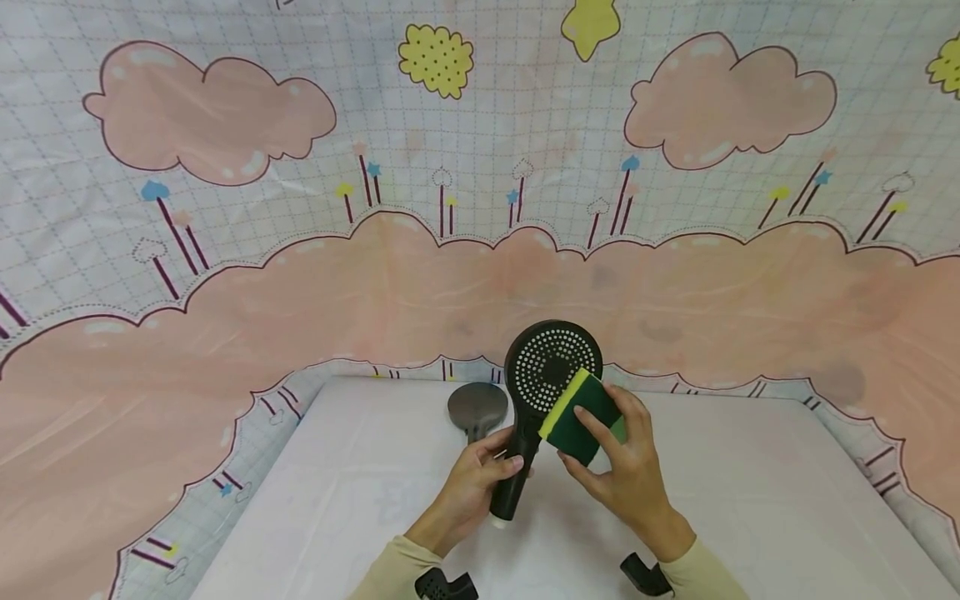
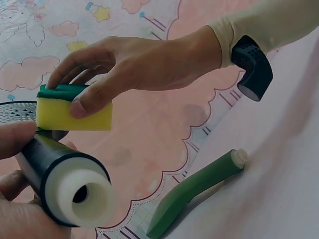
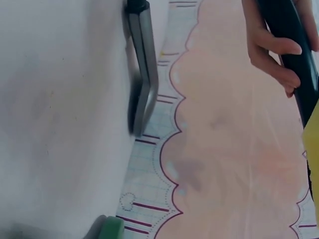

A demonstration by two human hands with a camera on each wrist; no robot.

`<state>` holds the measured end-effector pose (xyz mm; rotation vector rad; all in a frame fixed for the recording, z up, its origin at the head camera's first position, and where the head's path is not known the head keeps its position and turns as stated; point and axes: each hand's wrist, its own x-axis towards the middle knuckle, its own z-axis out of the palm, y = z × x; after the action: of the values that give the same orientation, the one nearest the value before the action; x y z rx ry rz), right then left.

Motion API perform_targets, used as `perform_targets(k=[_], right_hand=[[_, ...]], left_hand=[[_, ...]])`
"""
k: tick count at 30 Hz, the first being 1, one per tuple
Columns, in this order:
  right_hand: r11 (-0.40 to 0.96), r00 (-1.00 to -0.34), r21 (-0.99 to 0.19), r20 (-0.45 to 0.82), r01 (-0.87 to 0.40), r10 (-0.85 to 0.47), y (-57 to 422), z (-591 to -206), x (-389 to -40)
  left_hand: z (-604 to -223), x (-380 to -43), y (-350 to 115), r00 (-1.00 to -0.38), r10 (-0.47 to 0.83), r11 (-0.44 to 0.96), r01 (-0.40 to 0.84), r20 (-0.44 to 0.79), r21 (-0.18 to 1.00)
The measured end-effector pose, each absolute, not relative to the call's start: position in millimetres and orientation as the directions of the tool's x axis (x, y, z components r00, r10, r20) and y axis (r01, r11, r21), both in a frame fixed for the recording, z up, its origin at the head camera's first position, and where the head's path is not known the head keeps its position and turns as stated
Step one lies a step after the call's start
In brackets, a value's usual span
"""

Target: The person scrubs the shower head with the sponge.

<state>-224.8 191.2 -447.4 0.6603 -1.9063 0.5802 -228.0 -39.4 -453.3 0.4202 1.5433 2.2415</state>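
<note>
My left hand grips the handle of a black shower head, its perforated face turned up toward the head camera. The handle's white hollow end faces the left wrist view. A sponge with a dark green side and a yellow side is pinched between the thumb and fingers of my right hand. Its yellow side lies at the lower right of the shower head's face, covering part of it. In the right wrist view only a yellow piece of the sponge shows, at the right edge.
A grey shower head lies on the white table behind my left hand. On the right lies a green object with a handle and pale end, mostly hidden in the head view. A patterned cloth hangs behind the table.
</note>
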Motion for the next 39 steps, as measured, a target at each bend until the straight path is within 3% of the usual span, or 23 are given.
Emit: perform_targets(k=[15,39], right_hand=[[0.755,-0.339,-0.124,0.931,-0.644,-0.136,200,-441,-233],[0.759,-0.325,-0.109,0.935,-0.642,-0.141,195,-430,-233]], left_hand=[[-459,-225,-41,-0.857,0.511,-0.333,-0.128,0.065,0.934],[-457,-223,-39,-0.834,0.552,-0.269,-0.157,0.018,0.95]])
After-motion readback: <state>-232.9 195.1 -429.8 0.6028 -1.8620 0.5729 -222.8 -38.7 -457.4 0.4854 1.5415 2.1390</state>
